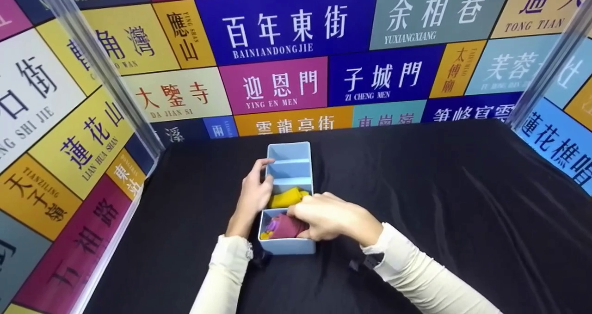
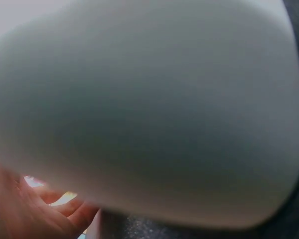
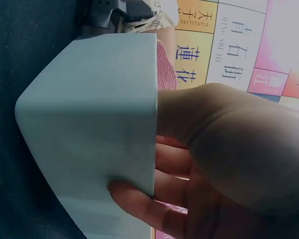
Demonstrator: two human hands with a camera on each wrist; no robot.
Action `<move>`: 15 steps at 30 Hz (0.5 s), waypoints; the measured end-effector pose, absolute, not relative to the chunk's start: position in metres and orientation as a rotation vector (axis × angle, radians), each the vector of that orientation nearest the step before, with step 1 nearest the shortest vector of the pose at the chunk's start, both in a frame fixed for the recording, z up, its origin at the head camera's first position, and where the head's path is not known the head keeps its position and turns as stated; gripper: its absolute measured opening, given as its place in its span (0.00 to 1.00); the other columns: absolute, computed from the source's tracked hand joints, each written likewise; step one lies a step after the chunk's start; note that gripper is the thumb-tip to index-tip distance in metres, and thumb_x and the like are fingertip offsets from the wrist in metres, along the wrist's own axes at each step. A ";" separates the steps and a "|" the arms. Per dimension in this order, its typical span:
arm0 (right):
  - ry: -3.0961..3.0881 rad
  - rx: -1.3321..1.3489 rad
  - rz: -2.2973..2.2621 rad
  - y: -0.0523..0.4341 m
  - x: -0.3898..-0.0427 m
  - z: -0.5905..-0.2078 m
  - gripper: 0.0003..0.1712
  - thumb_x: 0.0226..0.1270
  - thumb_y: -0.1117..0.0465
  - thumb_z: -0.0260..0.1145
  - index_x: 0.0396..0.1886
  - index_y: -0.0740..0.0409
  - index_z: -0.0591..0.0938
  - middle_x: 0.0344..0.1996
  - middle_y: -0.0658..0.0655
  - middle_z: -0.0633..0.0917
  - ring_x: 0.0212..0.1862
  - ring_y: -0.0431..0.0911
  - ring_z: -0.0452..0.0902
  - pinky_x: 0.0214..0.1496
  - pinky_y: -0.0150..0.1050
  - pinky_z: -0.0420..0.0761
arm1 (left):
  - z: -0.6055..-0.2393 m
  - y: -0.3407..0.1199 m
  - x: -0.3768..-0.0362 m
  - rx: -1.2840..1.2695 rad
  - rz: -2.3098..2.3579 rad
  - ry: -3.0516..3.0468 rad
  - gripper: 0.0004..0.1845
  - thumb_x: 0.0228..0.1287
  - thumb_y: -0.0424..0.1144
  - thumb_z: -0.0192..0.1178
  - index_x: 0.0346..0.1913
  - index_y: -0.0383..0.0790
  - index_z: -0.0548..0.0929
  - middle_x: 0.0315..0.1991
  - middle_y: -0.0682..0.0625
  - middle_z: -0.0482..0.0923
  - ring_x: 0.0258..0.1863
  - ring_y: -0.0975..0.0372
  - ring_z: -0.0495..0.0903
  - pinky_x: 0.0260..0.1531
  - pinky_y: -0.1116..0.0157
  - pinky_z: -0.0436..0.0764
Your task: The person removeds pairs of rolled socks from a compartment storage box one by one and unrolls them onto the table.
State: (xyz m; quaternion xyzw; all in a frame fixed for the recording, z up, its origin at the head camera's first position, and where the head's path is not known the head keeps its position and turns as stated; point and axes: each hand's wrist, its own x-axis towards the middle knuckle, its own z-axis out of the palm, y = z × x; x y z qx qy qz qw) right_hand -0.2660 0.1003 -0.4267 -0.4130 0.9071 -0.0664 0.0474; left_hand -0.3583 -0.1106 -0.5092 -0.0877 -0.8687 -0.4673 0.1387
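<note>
Maroon cloth roll (image 1: 283,228) lies inside the front blue compartment (image 1: 286,247), its long axis seemingly crosswise; the right hand (image 1: 330,216), the nearer one, appears to pinch its end by that compartment's right wall; the left hand (image 1: 254,191) touches the rear blue compartments (image 1: 290,171) beyond, whether gripping I cannot tell; yellow cloth (image 1: 286,197) sits just behind the front compartment

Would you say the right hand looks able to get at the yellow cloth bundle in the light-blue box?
Probably yes: the yellow cloth bundle lies uncovered from above, close beside the right hand, though that hand is occupied with the pink knitted roll.
</note>
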 end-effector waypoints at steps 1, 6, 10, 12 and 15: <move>2.762 -1.267 -0.207 0.101 -0.265 -0.427 0.13 0.65 0.49 0.79 0.40 0.46 0.84 0.24 0.45 0.78 0.28 0.45 0.76 0.28 0.44 0.76 | -0.509 -0.110 -0.358 -0.253 -1.348 -2.512 0.24 0.72 0.33 0.57 0.68 0.49 0.82 0.65 0.46 0.86 0.68 0.49 0.82 0.69 0.47 0.77; 2.769 -1.289 -0.264 0.107 -0.262 -0.427 0.15 0.67 0.48 0.78 0.46 0.48 0.83 0.27 0.45 0.77 0.27 0.43 0.73 0.26 0.41 0.71 | -0.510 -0.109 -0.357 -0.260 -1.350 -2.512 0.23 0.73 0.33 0.57 0.68 0.49 0.82 0.65 0.46 0.86 0.65 0.49 0.83 0.68 0.48 0.78; 2.808 -1.329 -0.334 0.113 -0.260 -0.426 0.18 0.69 0.46 0.77 0.52 0.47 0.85 0.28 0.45 0.81 0.27 0.41 0.74 0.25 0.38 0.69 | -0.508 -0.109 -0.357 -0.260 -1.364 -2.509 0.23 0.74 0.33 0.57 0.68 0.50 0.82 0.65 0.46 0.86 0.64 0.49 0.83 0.68 0.47 0.78; 2.830 -1.354 -0.391 0.116 -0.259 -0.425 0.21 0.69 0.46 0.77 0.56 0.47 0.86 0.30 0.44 0.84 0.28 0.40 0.76 0.26 0.37 0.71 | -0.508 -0.110 -0.357 -0.261 -1.366 -2.505 0.23 0.73 0.33 0.57 0.68 0.49 0.82 0.65 0.46 0.86 0.64 0.48 0.83 0.69 0.47 0.78; 2.862 -1.373 -0.511 0.122 -0.259 -0.426 0.23 0.69 0.48 0.77 0.61 0.45 0.86 0.35 0.44 0.88 0.31 0.40 0.79 0.31 0.37 0.76 | -0.509 -0.113 -0.359 -0.258 -1.353 -2.505 0.23 0.73 0.33 0.57 0.68 0.49 0.82 0.64 0.46 0.86 0.65 0.49 0.83 0.68 0.48 0.78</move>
